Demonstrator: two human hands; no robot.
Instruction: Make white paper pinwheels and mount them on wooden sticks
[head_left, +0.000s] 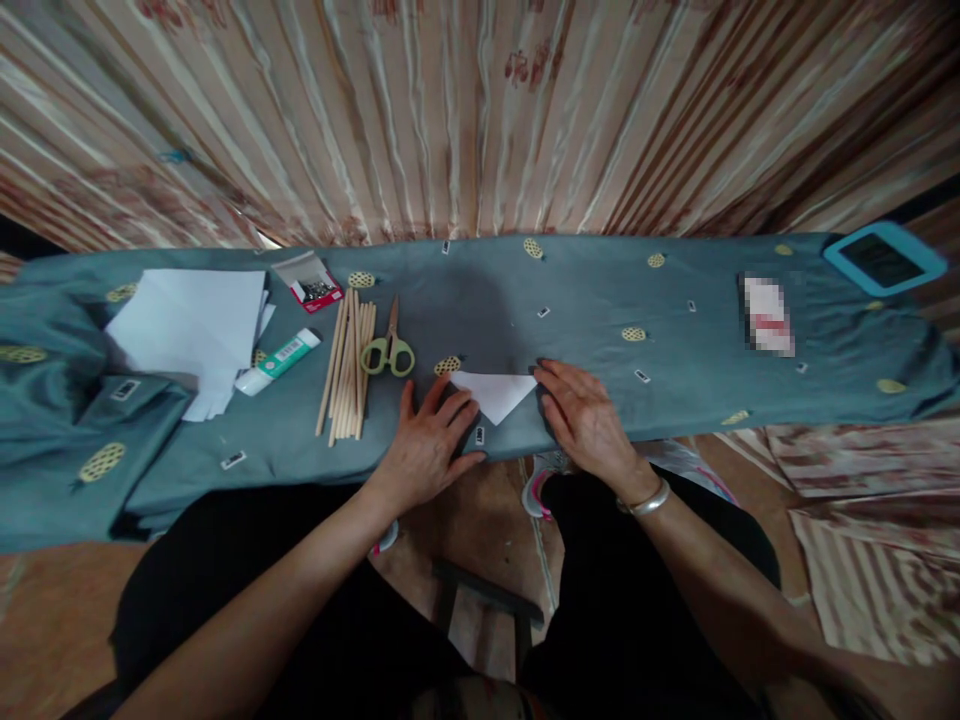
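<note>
A white sheet of paper folded into a triangle [495, 394] lies on the cloth in front of me, its point toward me. My left hand [429, 440] rests at its left corner, fingers spread and fingertips touching the paper or the cloth beside it. At the right corner, my right hand [585, 410] lies with its fingers stretched out, fingertips at the paper's edge. Left of the paper are scissors [388, 350] with green handles and a bundle of thin wooden sticks [348, 370].
Farther left lie a glue stick [279, 362], an opened red-and-white box of small metal pieces [309, 283] and a stack of white paper [191, 315]. A blurred white-and-red item [768, 316] and a blue-framed tablet [885, 258] lie right. A curtain [465, 120] hangs behind the cloth-covered table [600, 285].
</note>
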